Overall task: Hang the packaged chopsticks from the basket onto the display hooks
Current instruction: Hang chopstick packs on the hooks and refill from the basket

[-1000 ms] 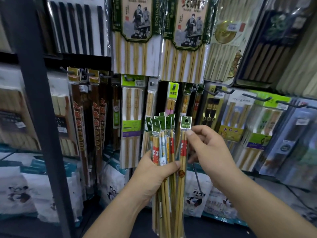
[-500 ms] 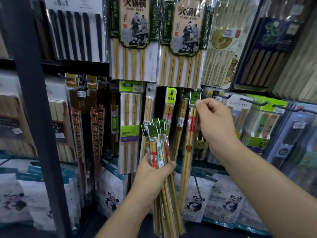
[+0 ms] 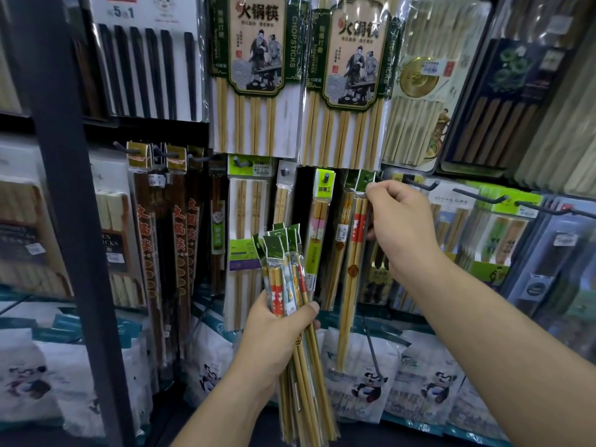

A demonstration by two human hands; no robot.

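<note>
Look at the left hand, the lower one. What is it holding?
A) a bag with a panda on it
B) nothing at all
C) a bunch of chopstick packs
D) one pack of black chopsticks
C: the left hand grips a bunch of chopstick packs with green tops, while the right hand pinches the top of a single pack up by the hooks.

Head view, close before display rack (image 3: 58,221)
</note>
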